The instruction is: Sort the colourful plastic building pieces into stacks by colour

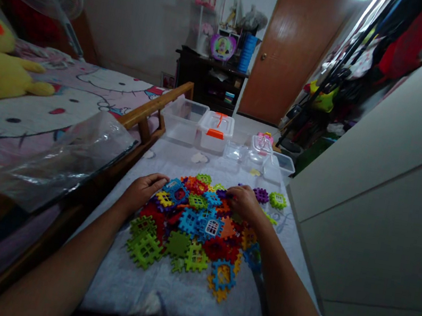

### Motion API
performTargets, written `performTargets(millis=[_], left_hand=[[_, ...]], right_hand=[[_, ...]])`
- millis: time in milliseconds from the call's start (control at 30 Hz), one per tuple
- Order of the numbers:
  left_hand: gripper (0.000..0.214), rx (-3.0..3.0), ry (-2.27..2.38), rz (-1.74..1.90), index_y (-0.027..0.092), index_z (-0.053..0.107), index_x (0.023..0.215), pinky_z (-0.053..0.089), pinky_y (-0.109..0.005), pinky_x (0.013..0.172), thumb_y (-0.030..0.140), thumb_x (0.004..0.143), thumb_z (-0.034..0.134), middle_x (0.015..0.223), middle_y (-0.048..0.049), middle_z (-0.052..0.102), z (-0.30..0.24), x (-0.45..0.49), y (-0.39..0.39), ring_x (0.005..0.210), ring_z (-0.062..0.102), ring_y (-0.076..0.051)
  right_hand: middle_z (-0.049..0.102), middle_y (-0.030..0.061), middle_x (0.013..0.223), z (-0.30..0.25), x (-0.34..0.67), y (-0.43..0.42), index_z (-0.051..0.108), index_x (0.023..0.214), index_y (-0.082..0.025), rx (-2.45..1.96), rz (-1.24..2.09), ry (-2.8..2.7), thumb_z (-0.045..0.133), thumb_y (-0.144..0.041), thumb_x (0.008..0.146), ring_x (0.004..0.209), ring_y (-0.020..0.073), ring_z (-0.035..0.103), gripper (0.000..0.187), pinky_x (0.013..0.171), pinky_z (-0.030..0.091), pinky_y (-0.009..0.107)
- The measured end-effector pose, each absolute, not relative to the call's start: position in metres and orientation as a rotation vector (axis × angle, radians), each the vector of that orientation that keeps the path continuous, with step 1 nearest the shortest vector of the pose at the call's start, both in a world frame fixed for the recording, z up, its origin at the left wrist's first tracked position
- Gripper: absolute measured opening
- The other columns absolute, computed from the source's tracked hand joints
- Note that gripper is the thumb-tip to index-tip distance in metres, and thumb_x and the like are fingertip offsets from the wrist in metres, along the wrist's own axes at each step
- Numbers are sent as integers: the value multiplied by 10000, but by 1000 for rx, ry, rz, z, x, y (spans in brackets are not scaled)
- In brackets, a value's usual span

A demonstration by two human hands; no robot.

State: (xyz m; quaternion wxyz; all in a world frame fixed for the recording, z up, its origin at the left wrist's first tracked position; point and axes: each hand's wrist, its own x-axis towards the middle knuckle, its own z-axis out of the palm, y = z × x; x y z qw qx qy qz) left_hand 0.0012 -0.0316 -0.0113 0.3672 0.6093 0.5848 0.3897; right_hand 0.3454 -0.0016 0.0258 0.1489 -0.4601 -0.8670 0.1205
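Over on the cloth-covered worktop (170, 302): big loose heap of plastic waffle blocks (191, 225), those square interlocking tiles, in green, blue, red, orange and yellow, sitting mid-cloth right in front of the person.

Hands: left hand (142, 192) rests on the near-left edge of the heap, next to a blue window tile (175, 191); right hand (244, 202) lies across the far-right side. They're apart with the heap between them, both touching blocks. Can't tell if either one is actually gripping anything.

Strays: a purple block (260, 195) and a green block (278, 200) sit just off the heap, far right.

Progress: nearly all the blocks are out on the cloth, no built shape or stack that I can see. Can't tell what's inside the containers.

Containers: clear plastic tub (183, 120), lidded box with an orange latch (215, 134) and a smaller clear tub (279, 167) along the far end.

Off to the left: crumpled clear plastic bag (68, 161) by the wooden bed rail (155, 105).
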Motion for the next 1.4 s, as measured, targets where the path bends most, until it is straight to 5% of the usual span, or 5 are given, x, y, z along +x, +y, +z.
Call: performTargets(millis=[267, 367, 567, 767, 1400], left_hand=[[536, 1614, 1506, 992, 193, 726, 990, 485, -344, 911, 663, 800, 551, 1021, -53, 743, -10, 0, -31, 1004, 657, -281], [524, 1608, 1511, 985, 193, 722, 1003, 488, -340, 900, 648, 808, 550, 1027, -52, 742, -9, 1, -31, 1002, 656, -281], [530, 1608, 1513, 982, 187, 719, 1002, 483, -350, 914, 649, 806, 548, 1025, -56, 739, -9, 1, -32, 1000, 655, -281], [525, 1600, 1521, 981, 190, 721, 1001, 495, -346, 898, 646, 801, 552, 1012, -52, 739, -9, 1, -31, 981, 660, -282], [520, 1606, 1512, 957, 194, 717, 1016, 500, -332, 901, 642, 814, 545, 1023, -47, 740, -12, -2, -30, 986, 666, -268]], right_hand=[[664, 8, 775, 29, 381, -10, 617, 1113, -203, -1379, 673, -1685, 497, -310, 867, 700, 170, 611, 294, 693, 505, 314], [602, -16, 693, 22, 388, -10, 608, 1055, -190, -1396, 750, -1648, 497, -336, 851, 624, 155, 567, 274, 601, 479, 281], [655, 52, 918, 15, 385, -17, 657, 1043, -192, -1528, 543, -2033, 572, -245, 817, 788, 185, 606, 247, 770, 492, 339], [587, 116, 1151, 19, 385, -20, 632, 1193, -190, -1554, 290, -2277, 758, -273, 696, 1080, 275, 541, 520, 957, 433, 405], [614, 134, 1216, 48, 386, 50, 633, 1197, -190, -1993, 96, -2556, 694, -340, 744, 1105, 308, 533, 481, 894, 398, 359]])
